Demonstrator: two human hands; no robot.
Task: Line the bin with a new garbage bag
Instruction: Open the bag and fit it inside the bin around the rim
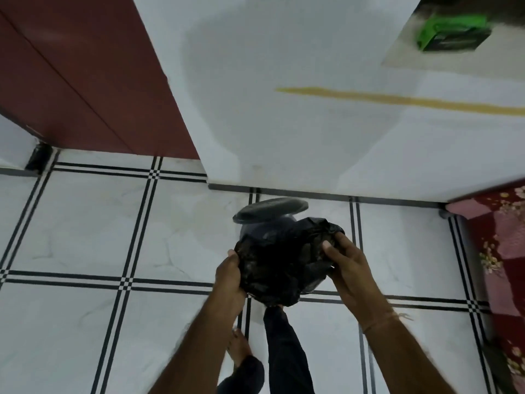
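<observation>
A black garbage bag point(279, 261) is spread over the mouth of a small dark bin point(255, 230) that stands on the tiled floor near the wall. The bin's round lid point(270, 209) is tipped back behind it. My left hand point(228, 275) grips the bag's left edge. My right hand point(345, 258) grips the bag at its right edge, with the thumb pressed on the plastic. The bag hides most of the bin's rim and its inside.
A white wall point(284, 123) rises just behind the bin, with a dark red door point(85, 81) to the left. A red patterned cloth point(500, 251) lies at the right. My leg and bare foot point(241, 348) are below the bin. A green box point(451, 32) sits top right.
</observation>
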